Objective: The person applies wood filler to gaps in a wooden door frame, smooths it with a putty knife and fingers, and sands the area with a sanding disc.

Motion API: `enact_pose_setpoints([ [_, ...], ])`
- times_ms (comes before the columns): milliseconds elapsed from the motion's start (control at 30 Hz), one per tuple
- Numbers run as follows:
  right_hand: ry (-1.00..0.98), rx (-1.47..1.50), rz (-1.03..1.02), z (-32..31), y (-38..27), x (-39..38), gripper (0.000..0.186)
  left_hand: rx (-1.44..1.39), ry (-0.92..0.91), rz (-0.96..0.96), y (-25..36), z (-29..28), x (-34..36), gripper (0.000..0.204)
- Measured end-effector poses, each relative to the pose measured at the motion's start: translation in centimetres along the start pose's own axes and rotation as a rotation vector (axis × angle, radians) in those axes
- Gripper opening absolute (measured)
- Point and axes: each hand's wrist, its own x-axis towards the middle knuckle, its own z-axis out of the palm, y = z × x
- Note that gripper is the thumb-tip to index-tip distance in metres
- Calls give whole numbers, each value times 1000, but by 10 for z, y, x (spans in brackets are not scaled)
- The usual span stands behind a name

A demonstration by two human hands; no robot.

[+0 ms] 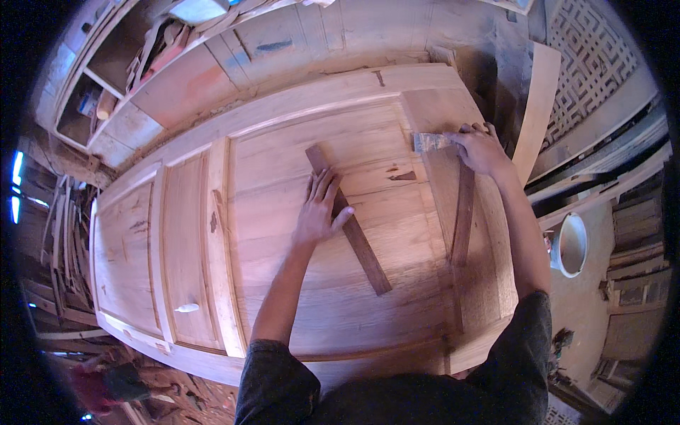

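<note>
Dark sleeves (283, 375) at the lower edge, nearest the camera; two bare forearms reach up from them over the work.

Left hand (320, 209): released, palm down, fingers spread. It rests flat on a dark wooden strip (348, 221), pressing it against the panel beneath. The strip runs diagonally, from above the fingertips down past the thumb and on toward the person.

Right hand (480, 147): clenched around the handle of a flat brush (430, 142). The bristle end points away from the hand toward the left hand's side and touches the wood.

Second dark strip (464, 212): starts just below the right hand and runs down alongside the right forearm, lying on the panel.

Large pale wooden door panel (283, 184): lies flat under both hands as the surface; framed, with raised panels and a few dark knots. A small pale chip (187, 307) sits well apart from the left hand, on the far side of its forearm.

White round bucket (571, 244): on the floor, beyond the right forearm, off the surface.

Loose curved board (536, 106): leaning just past the right hand.

Shelving with offcuts (134, 64): well beyond the left hand.

Stacked timber (60, 234): far outside the left forearm.
</note>
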Motion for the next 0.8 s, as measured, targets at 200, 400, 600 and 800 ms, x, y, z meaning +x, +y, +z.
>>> enact_pose_setpoints([
  [200,-343,77,-64,-23,4,54,43,49,7,-48,-2,1,-5,77],
  [400,-387,236,-258,3,25,79,42,25,3,-44,2,-4,1,80],
  [600,-285,407,-316,23,34,67,41,-7,-11,-65,4,-6,2,82],
  [800,-235,447,-270,20,21,60,39,45,-14,-58,-2,-1,-1,82],
])
